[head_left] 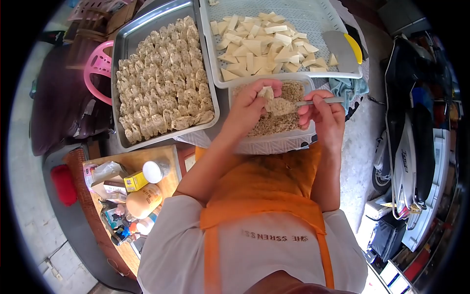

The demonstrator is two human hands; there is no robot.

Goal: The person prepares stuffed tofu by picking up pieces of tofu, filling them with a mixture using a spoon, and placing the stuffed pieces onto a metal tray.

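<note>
My left hand [248, 107] is closed on a small pale piece [266, 92], which looks like one of the cut wedges, held between thumb and fingers. My right hand [324, 116] grips a metal spoon [329, 101] by its handle. The spoon's bowl, heaped with crumbly brown filling [281, 106], is right beside the pale piece. Both hands are above a clear plastic tub [309, 85] of the same filling. Behind it, a white perforated tray [313, 24] bears many pale wedges [264, 43], perhaps tofu. To the left, a metal tray [124, 138] holds rows of filled pieces [164, 81].
A scraper [340, 51] with a yellow handle lies in the white tray's right end. A teal cloth [348, 90] hangs below that corner. At lower left, a wooden table [169, 156] carries bottles and boxes. A scooter [405, 157] stands at right.
</note>
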